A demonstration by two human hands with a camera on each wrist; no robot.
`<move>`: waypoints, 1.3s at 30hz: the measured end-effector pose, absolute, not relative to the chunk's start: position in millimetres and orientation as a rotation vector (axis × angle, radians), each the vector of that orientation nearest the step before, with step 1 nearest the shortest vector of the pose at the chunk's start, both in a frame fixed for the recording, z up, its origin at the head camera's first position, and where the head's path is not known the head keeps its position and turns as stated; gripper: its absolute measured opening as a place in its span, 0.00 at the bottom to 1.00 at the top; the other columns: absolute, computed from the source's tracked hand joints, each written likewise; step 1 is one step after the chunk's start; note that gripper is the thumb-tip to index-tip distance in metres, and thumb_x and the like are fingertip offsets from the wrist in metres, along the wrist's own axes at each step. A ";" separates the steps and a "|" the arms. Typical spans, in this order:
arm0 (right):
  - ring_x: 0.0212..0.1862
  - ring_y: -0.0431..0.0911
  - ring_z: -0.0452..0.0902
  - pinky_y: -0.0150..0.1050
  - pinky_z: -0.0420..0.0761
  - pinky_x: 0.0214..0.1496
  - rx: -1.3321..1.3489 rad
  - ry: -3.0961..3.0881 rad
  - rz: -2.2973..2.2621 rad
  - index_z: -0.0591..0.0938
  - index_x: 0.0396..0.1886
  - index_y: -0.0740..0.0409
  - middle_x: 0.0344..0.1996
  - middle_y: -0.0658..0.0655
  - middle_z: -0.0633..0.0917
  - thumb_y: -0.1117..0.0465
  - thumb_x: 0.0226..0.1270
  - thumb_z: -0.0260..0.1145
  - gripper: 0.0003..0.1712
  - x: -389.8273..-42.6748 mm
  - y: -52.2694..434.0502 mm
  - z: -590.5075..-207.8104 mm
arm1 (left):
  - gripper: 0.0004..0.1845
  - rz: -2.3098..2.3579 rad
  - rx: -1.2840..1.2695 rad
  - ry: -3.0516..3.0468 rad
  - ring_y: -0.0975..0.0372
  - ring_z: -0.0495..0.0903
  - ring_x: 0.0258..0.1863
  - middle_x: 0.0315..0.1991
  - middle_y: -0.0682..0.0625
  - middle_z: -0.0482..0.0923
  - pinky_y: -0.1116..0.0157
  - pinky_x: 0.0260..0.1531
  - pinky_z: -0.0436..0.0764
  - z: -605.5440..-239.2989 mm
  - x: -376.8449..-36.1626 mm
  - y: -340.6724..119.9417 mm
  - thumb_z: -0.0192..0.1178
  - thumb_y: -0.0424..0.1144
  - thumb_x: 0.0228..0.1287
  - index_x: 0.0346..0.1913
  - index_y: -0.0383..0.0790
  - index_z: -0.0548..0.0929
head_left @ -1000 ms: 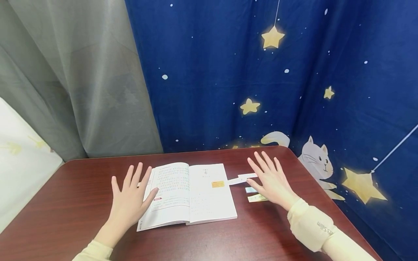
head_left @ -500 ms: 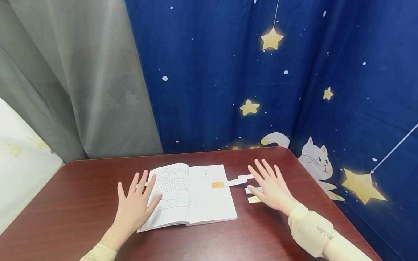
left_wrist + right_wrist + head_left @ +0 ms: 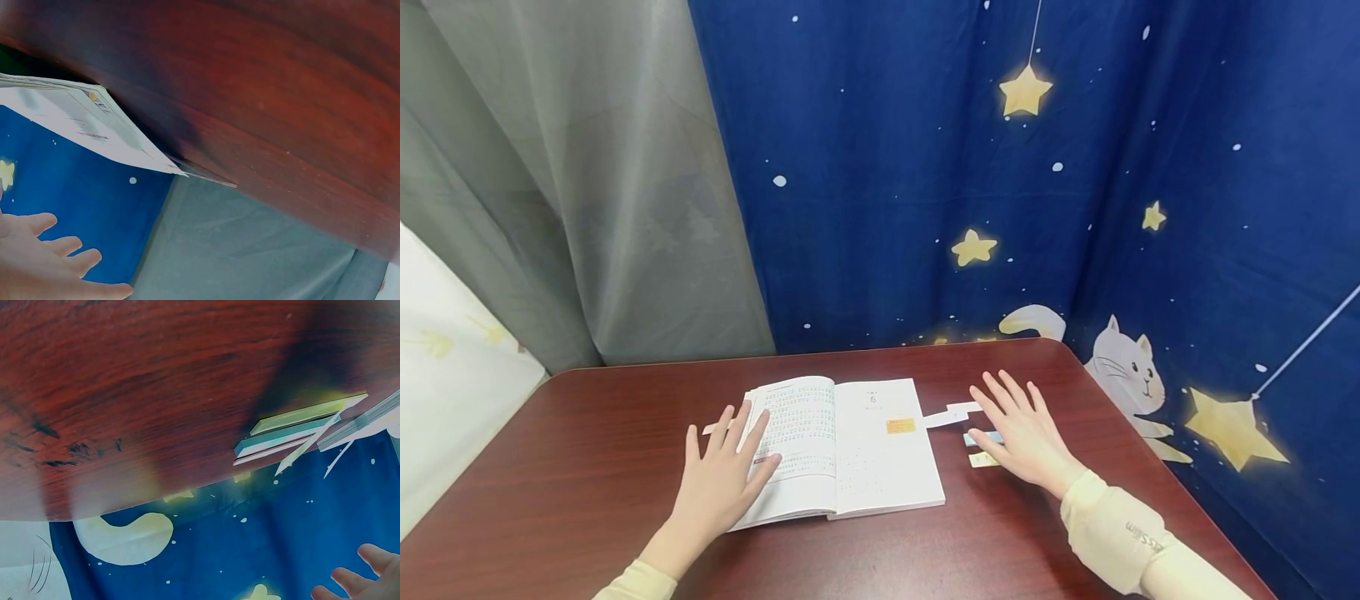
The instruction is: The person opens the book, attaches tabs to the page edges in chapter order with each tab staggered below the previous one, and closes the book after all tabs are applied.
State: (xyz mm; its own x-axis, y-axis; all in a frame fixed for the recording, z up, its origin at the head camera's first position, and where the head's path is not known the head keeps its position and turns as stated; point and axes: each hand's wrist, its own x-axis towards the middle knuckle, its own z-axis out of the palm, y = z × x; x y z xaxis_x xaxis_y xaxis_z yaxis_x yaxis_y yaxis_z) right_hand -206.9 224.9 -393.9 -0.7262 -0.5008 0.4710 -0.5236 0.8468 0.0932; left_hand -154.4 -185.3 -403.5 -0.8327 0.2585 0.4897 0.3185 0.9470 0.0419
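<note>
My left hand (image 3: 724,477) lies flat, fingers spread, on the open book's (image 3: 842,450) left page; my right hand (image 3: 1024,435), also spread, covers the sticky notes (image 3: 981,459) beside it.

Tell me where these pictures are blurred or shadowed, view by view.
Head view: evenly lit and sharp; the book's print is too small to read. Left wrist view: tilted, the table soft and dark by the book's edge. Right wrist view: wood grain sharp, a shadow over the sticky notes; right hand cropped.

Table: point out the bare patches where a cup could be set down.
Bare table lies left of the left hand, behind the open book, and along the near edge. It is crowded between the book and right hand, where paper slips lie.
</note>
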 end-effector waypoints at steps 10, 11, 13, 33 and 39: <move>0.62 0.56 0.52 0.58 0.48 0.58 0.789 -2.501 0.074 0.75 0.53 0.54 0.58 0.60 0.67 0.43 0.55 0.58 0.29 -206.4 223.9 -393.5 | 0.30 -0.179 -0.434 -2.579 0.49 0.54 0.60 0.60 0.41 0.60 0.43 0.52 0.47 -403.4 -152.3 -182.0 0.51 0.55 0.56 0.58 0.41 0.69; 0.62 0.56 0.52 0.58 0.48 0.57 0.792 -2.495 0.073 0.75 0.53 0.54 0.58 0.60 0.67 0.43 0.55 0.58 0.29 -206.5 223.9 -393.4 | 0.30 -0.182 -0.437 -2.574 0.49 0.55 0.60 0.60 0.41 0.61 0.44 0.52 0.48 -403.4 -152.2 -181.9 0.51 0.55 0.56 0.58 0.41 0.70; 0.62 0.56 0.53 0.58 0.49 0.57 0.797 -2.483 0.075 0.75 0.52 0.54 0.57 0.60 0.67 0.44 0.55 0.59 0.28 -206.9 224.2 -393.2 | 0.30 -0.183 -0.445 -2.565 0.49 0.56 0.60 0.60 0.41 0.61 0.44 0.51 0.50 -403.2 -152.1 -181.6 0.51 0.55 0.55 0.58 0.41 0.70; 0.59 0.59 0.57 0.58 0.55 0.55 0.833 -2.486 0.029 0.79 0.46 0.52 0.54 0.62 0.70 0.48 0.50 0.64 0.23 -204.7 231.4 -397.2 | 0.28 -0.147 -0.507 -2.545 0.50 0.66 0.51 0.56 0.43 0.66 0.46 0.44 0.61 -402.7 -149.7 -175.8 0.55 0.52 0.53 0.55 0.42 0.72; 0.58 0.59 0.58 0.58 0.56 0.55 0.845 -2.509 0.028 0.80 0.44 0.52 0.53 0.61 0.71 0.49 0.49 0.65 0.22 -203.3 230.2 -401.7 | 0.28 -0.116 -0.523 -2.601 0.51 0.69 0.48 0.54 0.43 0.69 0.50 0.40 0.65 -407.4 -146.6 -174.2 0.55 0.54 0.53 0.55 0.42 0.73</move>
State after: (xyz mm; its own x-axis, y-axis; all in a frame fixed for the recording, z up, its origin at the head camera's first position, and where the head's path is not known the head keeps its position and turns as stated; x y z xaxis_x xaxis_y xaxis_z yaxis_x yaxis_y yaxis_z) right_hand -203.3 230.2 -401.7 -0.6890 -0.5638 0.4554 -0.5739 0.8082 0.1323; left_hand -146.6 -174.2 -407.4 -0.8111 0.3432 0.4736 0.3840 0.9233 -0.0115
